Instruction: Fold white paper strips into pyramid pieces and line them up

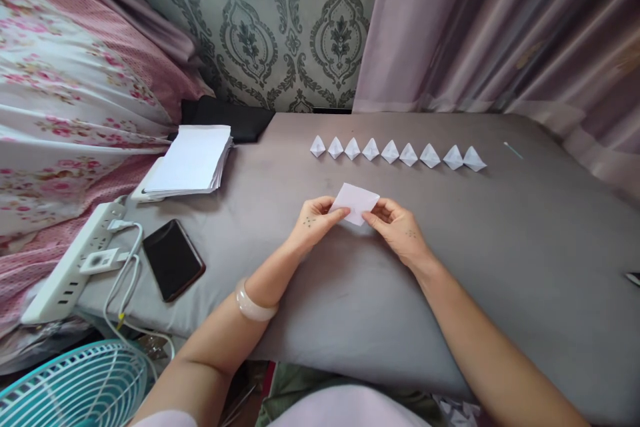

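A small piece of white paper [356, 200], roughly square and turned cornerwise, is held up between my two hands over the near middle of the table. My left hand [317, 221] pinches its left corner, thumb on top and fingers behind. At the lower right edge my right hand [397, 227] grips it the same way. Beyond the hands stands a row of several folded white paper boats [390, 151], side by side. The underside of the held sheet is hidden.
On the left lie a stack of white paper [193, 159], a black phone [173, 259] and a white power strip [75, 263] with plugged-in cables. A teal fan [75, 383] stands below the grey-covered table's [525, 267] left edge. A thin stick [513, 150] lies far right.
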Tool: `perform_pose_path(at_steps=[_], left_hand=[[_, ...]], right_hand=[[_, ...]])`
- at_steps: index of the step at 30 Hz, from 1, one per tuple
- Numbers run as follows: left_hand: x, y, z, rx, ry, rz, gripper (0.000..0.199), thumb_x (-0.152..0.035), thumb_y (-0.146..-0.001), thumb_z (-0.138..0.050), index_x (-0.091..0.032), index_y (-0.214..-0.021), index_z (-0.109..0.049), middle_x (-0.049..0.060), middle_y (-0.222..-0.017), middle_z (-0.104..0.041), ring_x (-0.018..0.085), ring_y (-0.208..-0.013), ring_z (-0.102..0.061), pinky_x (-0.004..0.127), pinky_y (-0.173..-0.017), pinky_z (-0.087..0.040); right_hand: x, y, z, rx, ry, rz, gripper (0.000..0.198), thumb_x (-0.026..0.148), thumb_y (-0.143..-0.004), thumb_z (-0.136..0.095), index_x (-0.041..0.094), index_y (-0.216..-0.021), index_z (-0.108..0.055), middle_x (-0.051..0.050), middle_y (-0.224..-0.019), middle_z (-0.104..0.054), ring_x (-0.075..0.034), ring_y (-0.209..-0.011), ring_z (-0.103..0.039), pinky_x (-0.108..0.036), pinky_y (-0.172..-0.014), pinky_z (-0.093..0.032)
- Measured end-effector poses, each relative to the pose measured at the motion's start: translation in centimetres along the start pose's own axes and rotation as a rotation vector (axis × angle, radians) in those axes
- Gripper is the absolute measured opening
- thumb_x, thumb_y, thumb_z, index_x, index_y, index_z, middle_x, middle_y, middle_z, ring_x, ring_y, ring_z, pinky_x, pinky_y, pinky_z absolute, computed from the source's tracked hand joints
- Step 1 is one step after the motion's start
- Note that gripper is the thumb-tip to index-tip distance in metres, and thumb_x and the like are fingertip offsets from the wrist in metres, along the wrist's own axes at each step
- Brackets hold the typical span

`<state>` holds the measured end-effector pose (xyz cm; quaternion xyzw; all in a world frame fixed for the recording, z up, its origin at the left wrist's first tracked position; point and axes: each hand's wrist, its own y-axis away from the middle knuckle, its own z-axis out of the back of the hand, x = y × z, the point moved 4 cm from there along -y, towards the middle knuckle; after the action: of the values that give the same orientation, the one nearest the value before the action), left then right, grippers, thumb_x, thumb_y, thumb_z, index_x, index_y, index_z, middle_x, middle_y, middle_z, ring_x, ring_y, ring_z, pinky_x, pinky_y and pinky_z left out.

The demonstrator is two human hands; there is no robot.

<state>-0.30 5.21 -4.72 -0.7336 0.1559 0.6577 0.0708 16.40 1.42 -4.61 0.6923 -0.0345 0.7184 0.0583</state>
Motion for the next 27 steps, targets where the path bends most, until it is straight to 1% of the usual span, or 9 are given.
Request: perform_pose_path(at_steps=[3, 7, 9, 11, 13, 16, 20, 24, 27], left_hand=[[-0.7, 0.1, 0.1, 0.019, -0.202, -0.145, 0.022, -0.036, -0.074, -0.071, -0.015, -0.078, -0.069, 0.002, -0.073, -0.065, 0.014, -0.07, -0.056, 0.026, -0.068, -0.041], [-2.1, 0.7, 0.0, 0.009, -0.586, -0.486, 0.017, -0.034, -0.085, -0.061, -0.02, -0.083, -0.071, 0.006, -0.089, -0.065, 0.017, -0.085, -0.057, 0.031, -0.08, -0.043], [-2.5, 1.0, -0.1, -0.008, -0.81, -0.615, 0.019, -0.032, -0.089, -0.054, -0.022, -0.088, -0.07, 0.008, -0.096, -0.065, 0.019, -0.091, -0.054, 0.034, -0.085, -0.041], [-2.5, 1.1, -0.3, 0.005, -1.023, -0.682, 0.023, -0.03, -0.093, -0.046, -0.024, -0.093, -0.069, 0.008, -0.098, -0.066, 0.021, -0.093, -0.053, 0.037, -0.086, -0.038], [-2.2, 1.1, -0.5, 0.053, -1.177, -0.723, 0.027, -0.027, -0.095, -0.039, -0.023, -0.097, -0.066, 0.009, -0.1, -0.067, 0.021, -0.092, -0.052, 0.037, -0.084, -0.036], [-1.6, 0.8, -0.7, 0.108, -1.33, -0.783, 0.03, -0.021, -0.096, -0.032, -0.02, -0.095, -0.063, 0.01, -0.101, -0.066, 0.022, -0.089, -0.05, 0.036, -0.08, -0.034], [-0.7, 0.0, -1.0, 0.148, -1.457, -0.76, 0.032, -0.018, -0.096, -0.03, -0.019, -0.09, -0.061, 0.011, -0.095, -0.063, 0.023, -0.088, -0.048, 0.037, -0.077, -0.034], [0.0, 0.0, -1.1, 0.245, -1.473, -0.675, 0.03, -0.017, -0.095, -0.032, -0.018, -0.093, -0.062, 0.011, -0.092, -0.062, 0.024, -0.088, -0.049, 0.036, -0.076, -0.036], [0.2, 0.1, -0.7, 0.238, -1.365, -0.592, 0.025, -0.016, -0.092, -0.039, -0.017, -0.099, -0.063, 0.01, -0.096, -0.063, 0.023, -0.09, -0.051, 0.035, -0.078, -0.04]], right_hand=[[1.2, 0.0, 0.8, -0.038, 0.188, 0.139, 0.039, 0.036, -0.07, -0.074, 0.022, -0.104, -0.064, -0.004, -0.097, -0.068, -0.017, -0.084, -0.062, -0.033, -0.078, -0.049], [2.2, 0.4, 1.0, -0.019, 0.439, 0.381, 0.014, 0.033, -0.081, -0.065, 0.024, -0.091, -0.069, -0.004, -0.091, -0.066, -0.016, -0.078, -0.059, -0.031, -0.072, -0.046], [2.3, 0.8, 0.9, -0.023, 0.585, 0.502, 0.014, 0.03, -0.087, -0.057, 0.024, -0.087, -0.069, -0.004, -0.089, -0.066, -0.018, -0.083, -0.059, -0.032, -0.076, -0.045], [2.1, 1.1, 0.6, -0.05, 0.773, 0.582, 0.018, 0.026, -0.09, -0.051, 0.024, -0.09, -0.069, -0.005, -0.093, -0.067, -0.019, -0.088, -0.059, -0.033, -0.081, -0.041], [1.9, 1.1, 0.3, -0.077, 0.944, 0.621, 0.02, 0.02, -0.091, -0.048, 0.024, -0.092, -0.068, -0.005, -0.096, -0.068, -0.02, -0.09, -0.058, -0.034, -0.082, -0.038], [1.8, 0.8, -0.3, -0.093, 1.1, 0.661, 0.02, 0.014, -0.087, -0.05, 0.023, -0.091, -0.067, -0.005, -0.098, -0.067, -0.021, -0.091, -0.055, -0.036, -0.085, -0.034], [1.3, 0.2, -0.9, -0.04, 1.227, 0.646, 0.025, 0.009, -0.087, -0.045, 0.022, -0.091, -0.066, -0.006, -0.094, -0.064, -0.022, -0.089, -0.052, -0.036, -0.084, -0.033], [0.3, 0.1, -0.7, 0.075, 1.234, 0.565, 0.028, 0.008, -0.086, -0.042, 0.02, -0.094, -0.066, -0.008, -0.093, -0.063, -0.023, -0.088, -0.051, -0.035, -0.079, -0.035], [-0.2, 0.5, -0.1, 0.127, 1.179, 0.493, 0.026, 0.011, -0.087, -0.045, 0.02, -0.101, -0.066, -0.007, -0.101, -0.064, -0.022, -0.091, -0.053, -0.034, -0.08, -0.037]])
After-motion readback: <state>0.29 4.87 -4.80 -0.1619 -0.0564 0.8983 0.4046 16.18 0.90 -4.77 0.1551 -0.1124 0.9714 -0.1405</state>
